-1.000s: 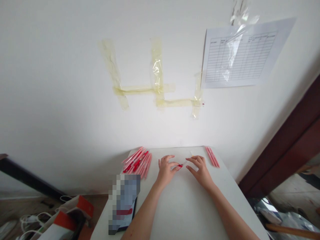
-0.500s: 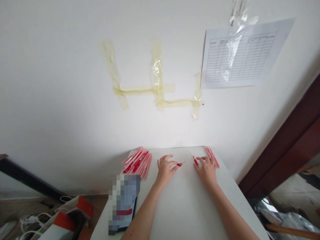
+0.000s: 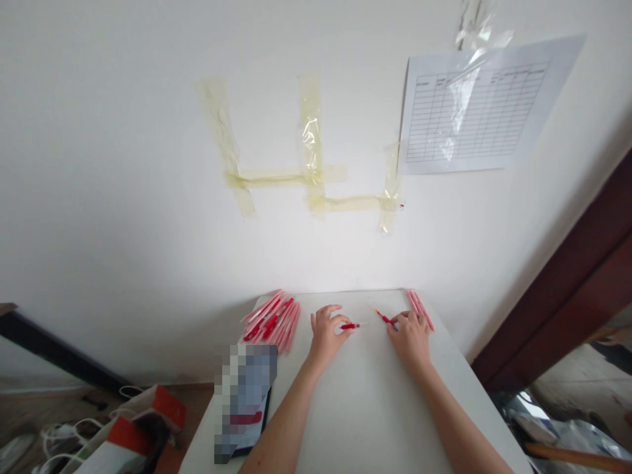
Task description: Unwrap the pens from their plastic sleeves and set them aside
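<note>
My left hand (image 3: pixel 326 334) is over the white table (image 3: pixel 365 408), its thumb and index finger pinched on a short red pen-like piece (image 3: pixel 349 326) with a pale, thin tip pointing right. The other fingers of that hand are raised and curved. My right hand (image 3: pixel 409 336) is closed on a slim red pen-like piece (image 3: pixel 385 318) with a yellowish tip that points up and left. The two pieces are apart, with a small gap between their tips. Beside my right hand lie several pink pen-like sticks (image 3: pixel 419 308).
A pile of pink and red pen-like sticks (image 3: pixel 271 322) lies at the table's far left corner. A blurred-out flat object (image 3: pixel 249 401) is nearer on the left. The wall (image 3: pixel 316 257) behind bears yellowish tape (image 3: pixel 311 131) and a printed sheet (image 3: pixel 484 118). Orange-and-white boxes (image 3: pixel 133 428) stand at lower left.
The red piece in my left hand has turned, showing more of its length. My right hand has shifted slightly right, and its red piece now tilts further left.
</note>
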`<act>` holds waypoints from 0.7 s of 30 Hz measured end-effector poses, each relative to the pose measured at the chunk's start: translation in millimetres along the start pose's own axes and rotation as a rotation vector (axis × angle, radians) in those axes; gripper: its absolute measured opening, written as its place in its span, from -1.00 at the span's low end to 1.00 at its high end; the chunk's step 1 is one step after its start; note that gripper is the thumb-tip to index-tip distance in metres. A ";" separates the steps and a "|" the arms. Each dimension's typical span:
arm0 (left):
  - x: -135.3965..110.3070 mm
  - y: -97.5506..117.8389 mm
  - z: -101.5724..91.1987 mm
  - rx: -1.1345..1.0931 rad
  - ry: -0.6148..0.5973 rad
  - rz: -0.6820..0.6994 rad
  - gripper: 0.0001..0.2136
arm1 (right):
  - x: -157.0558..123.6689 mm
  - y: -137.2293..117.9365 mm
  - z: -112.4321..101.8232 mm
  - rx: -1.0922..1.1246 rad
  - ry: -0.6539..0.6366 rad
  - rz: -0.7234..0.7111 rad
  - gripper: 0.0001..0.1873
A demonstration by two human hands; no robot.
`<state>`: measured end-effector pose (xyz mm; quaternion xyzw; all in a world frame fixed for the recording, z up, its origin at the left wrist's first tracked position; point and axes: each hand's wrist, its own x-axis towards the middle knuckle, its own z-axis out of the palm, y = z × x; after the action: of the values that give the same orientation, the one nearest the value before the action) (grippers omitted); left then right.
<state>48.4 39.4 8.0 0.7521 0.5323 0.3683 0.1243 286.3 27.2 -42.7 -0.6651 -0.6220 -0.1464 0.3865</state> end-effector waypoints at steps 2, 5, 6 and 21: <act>0.2 0.2 0.0 0.002 0.004 -0.002 -0.86 | 1.4 1.0 -0.5 0.022 -0.012 0.009 -0.78; 0.6 -0.5 0.5 0.006 0.004 -0.007 -0.86 | 4.9 1.7 -1.9 0.057 -0.019 0.007 -0.78; 0.6 -1.2 1.0 0.009 0.004 -0.012 -0.86 | 6.1 1.7 -2.5 0.071 -0.014 -0.002 -0.78; 2.7 -9.7 -6.0 0.144 0.113 -0.160 -0.88 | 19.9 5.9 -25.1 0.267 -0.066 -0.163 -0.87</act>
<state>37.8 44.5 7.7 0.6922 0.6217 0.3600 0.0687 302.7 24.4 -14.7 -0.5596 -0.7001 -0.0712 0.4378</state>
